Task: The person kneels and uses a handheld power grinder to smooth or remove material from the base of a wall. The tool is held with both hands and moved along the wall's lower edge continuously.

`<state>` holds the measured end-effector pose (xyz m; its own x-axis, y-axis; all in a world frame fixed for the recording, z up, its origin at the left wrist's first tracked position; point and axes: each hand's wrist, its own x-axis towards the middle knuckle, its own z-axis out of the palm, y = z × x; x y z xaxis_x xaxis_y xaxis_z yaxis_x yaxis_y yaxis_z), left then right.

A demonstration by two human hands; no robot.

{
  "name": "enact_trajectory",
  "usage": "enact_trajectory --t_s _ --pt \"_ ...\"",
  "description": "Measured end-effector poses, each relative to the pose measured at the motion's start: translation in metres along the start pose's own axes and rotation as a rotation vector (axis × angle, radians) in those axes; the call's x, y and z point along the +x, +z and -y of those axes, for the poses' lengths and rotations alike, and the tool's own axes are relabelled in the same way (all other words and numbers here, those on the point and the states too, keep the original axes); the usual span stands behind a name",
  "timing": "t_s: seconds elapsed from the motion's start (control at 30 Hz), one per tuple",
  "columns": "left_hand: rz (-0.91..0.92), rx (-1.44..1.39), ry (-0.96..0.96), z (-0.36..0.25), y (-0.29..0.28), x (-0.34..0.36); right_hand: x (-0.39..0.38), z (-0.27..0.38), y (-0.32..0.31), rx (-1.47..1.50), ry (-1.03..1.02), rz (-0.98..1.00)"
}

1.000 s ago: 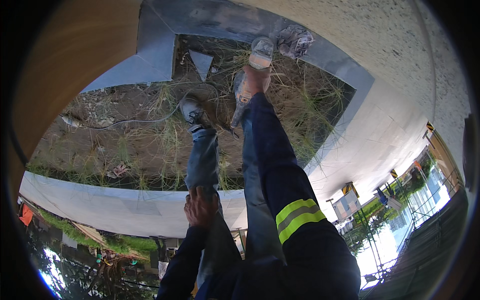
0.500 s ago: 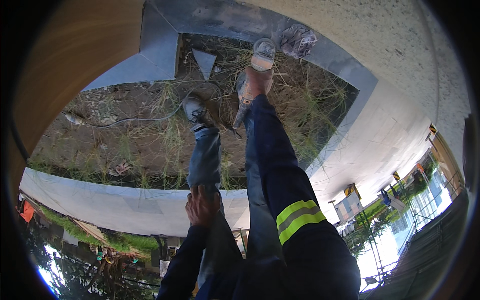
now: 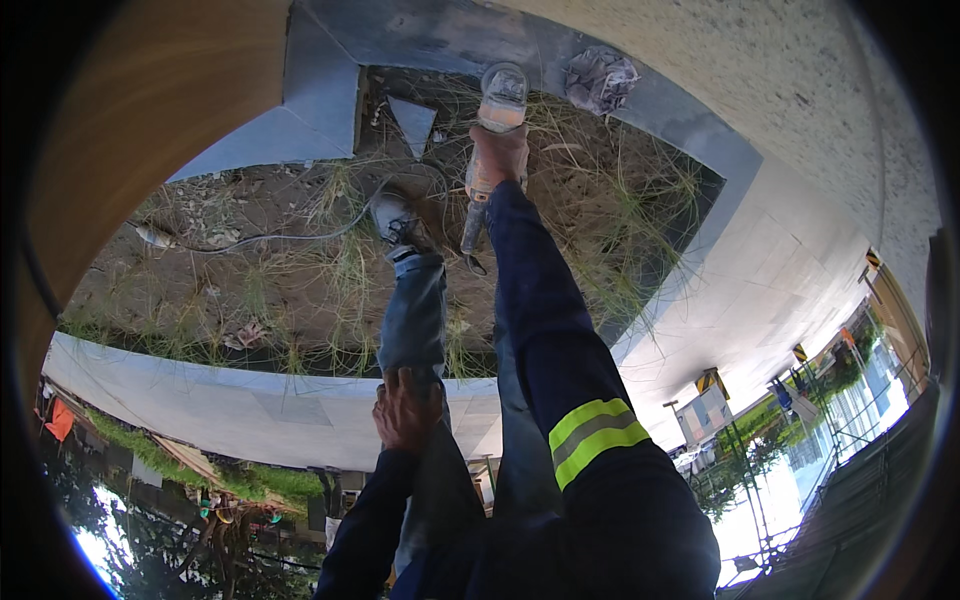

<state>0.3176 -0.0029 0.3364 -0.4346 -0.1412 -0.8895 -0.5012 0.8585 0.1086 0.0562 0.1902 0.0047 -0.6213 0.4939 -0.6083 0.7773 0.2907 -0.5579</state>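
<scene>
Item: angle grinder (image 3: 492, 130), hand-held power tool with a pale guard end and a dark cable (image 3: 300, 236) trailing left across the soil; it is sitting out at arm's length over the planter bed (image 3: 250, 280), near the grey stone kerb (image 3: 420, 35); the right hand (image 3: 497, 160) is wrapping its fingers closed around the tool's body, the dark sleeve with a yellow reflective band (image 3: 597, 440) running up to it; the left hand (image 3: 405, 410) is resting on the knee of the jeans leg (image 3: 415, 320), fingers curled loosely down over the cloth and holding nothing; a shoe (image 3: 395, 220) is standing in dry grass just beside the tool; a crumpled grey rag (image 3: 600, 80) is lying on the kerb, apart from the grinder. Handling, as judged: rigid, fairly heavy for one hand, probably nose-heavy; best taken around the slim middle of the body, well away from the disc end; the cable is likely dragging and snagging in the grass.
</scene>
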Motion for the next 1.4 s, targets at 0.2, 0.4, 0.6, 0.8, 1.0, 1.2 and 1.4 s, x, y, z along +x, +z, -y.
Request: enact_trajectory --t_s 0.2,0.4,0.6,0.8,1.0,1.2,1.4 --pt "-0.006 -0.017 0.005 -0.002 -0.001 -0.002 0.012 -0.003 -0.028 -0.065 0.086 -0.104" --pt "0.000 -0.021 0.014 -0.002 0.001 0.000 0.011 0.002 -0.007 0.015 -0.017 -0.008" --pt "-0.026 -0.001 0.010 -0.003 -0.004 -0.001 -0.004 0.020 0.021 -0.094 -0.050 0.051" --pt "-0.016 -0.026 0.011 0.001 -0.003 0.000 0.008 0.003 -0.007 -0.015 0.027 -0.047" --pt "-0.006 -0.038 -0.005 0.003 0.000 -0.001 0.002 0.010 0.000 -0.068 0.036 -0.063" --pt "0.019 -0.022 -0.021 -0.001 -0.009 0.002 -0.019 0.033 0.037 -0.149 -0.037 0.041" --pt "0.002 -0.043 -0.001 0.002 -0.002 0.002 -0.006 0.001 0.016 -0.073 -0.053 0.022"
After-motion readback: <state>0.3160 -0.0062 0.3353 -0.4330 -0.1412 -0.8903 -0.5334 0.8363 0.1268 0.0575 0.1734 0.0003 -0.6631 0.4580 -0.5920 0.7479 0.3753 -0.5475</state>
